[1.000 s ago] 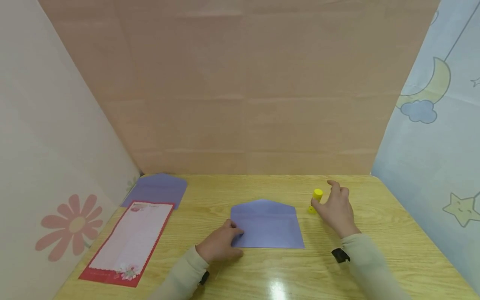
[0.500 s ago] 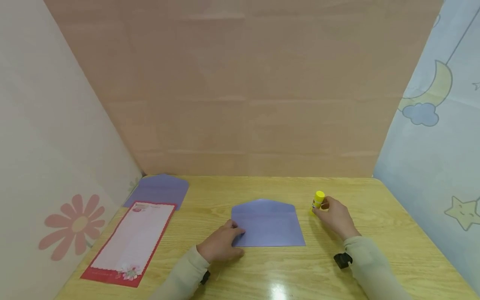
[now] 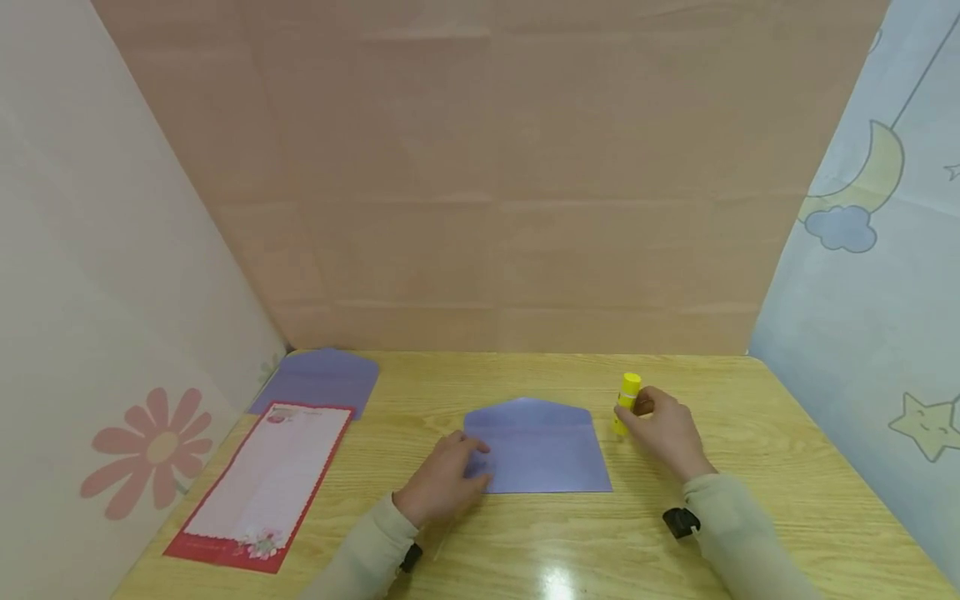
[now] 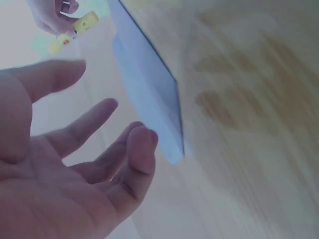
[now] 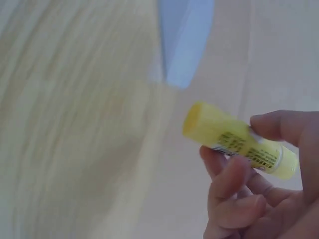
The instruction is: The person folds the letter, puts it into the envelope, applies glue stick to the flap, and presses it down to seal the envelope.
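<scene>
A purple envelope [image 3: 536, 454] lies mid-table with its pointed flap spread toward the back. Over its left edge hovers my left hand [image 3: 444, 477], fingers loosely bent; the left wrist view shows nothing in its grasp, and whether a fingertip touches the paper I cannot tell. To the right of the envelope, my right hand [image 3: 667, 429] pinches a yellow glue stick [image 3: 628, 400] between thumb and fingers. Its printed label and yellow cap show in the right wrist view, where the glue stick [image 5: 239, 142] appears held off the table.
At the left, a red-bordered letter sheet [image 3: 262, 492] with a flower print lies over the near edge of a second purple envelope [image 3: 322, 379]. A brown paper backdrop [image 3: 495, 208] stands behind the wooden table [image 3: 570, 542], with patterned panels on both sides.
My right hand has closed its fingers on the glue stick, lifted it and brought it slightly leftward. The left hand has shifted a little, its fingers rising from the envelope's left edge.
</scene>
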`<act>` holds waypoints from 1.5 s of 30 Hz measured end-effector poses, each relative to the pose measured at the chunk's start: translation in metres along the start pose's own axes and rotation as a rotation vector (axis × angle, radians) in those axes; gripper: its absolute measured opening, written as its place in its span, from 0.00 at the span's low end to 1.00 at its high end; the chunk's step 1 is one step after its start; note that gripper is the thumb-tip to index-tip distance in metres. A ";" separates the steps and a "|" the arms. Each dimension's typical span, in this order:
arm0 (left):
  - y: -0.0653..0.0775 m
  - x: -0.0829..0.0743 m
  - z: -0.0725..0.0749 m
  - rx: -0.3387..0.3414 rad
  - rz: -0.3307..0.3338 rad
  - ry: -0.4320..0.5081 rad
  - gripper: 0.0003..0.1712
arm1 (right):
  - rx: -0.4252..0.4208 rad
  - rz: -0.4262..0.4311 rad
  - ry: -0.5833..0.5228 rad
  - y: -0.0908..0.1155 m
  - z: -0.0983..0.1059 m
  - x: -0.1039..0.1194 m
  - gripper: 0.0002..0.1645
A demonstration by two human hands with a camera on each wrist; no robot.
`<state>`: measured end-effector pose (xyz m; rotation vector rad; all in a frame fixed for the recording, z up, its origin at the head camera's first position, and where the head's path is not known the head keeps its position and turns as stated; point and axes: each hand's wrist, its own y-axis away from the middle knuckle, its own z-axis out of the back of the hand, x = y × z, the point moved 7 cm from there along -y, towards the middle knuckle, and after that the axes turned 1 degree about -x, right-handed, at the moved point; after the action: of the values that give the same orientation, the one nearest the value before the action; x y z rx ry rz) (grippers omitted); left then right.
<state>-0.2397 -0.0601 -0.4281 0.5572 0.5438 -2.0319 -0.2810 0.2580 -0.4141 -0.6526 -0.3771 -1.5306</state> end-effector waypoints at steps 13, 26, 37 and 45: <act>-0.020 -0.030 0.005 -0.063 0.033 0.365 0.27 | 0.097 0.201 -0.163 0.028 -0.029 0.079 0.13; -0.030 -0.037 0.004 -0.019 0.033 0.792 0.19 | 0.445 0.384 -0.376 0.050 -0.056 0.127 0.17; -0.032 -0.032 0.004 -0.055 0.078 0.815 0.17 | 0.298 0.449 -0.240 0.048 -0.055 0.130 0.09; -0.033 -0.028 0.004 -0.074 0.119 0.814 0.23 | 0.196 0.521 -0.166 0.050 -0.052 0.143 0.07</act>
<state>-0.2557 -0.0287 -0.4036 1.3470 1.0232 -1.6063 -0.2361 0.1092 -0.3754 -0.6618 -0.4362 -0.9348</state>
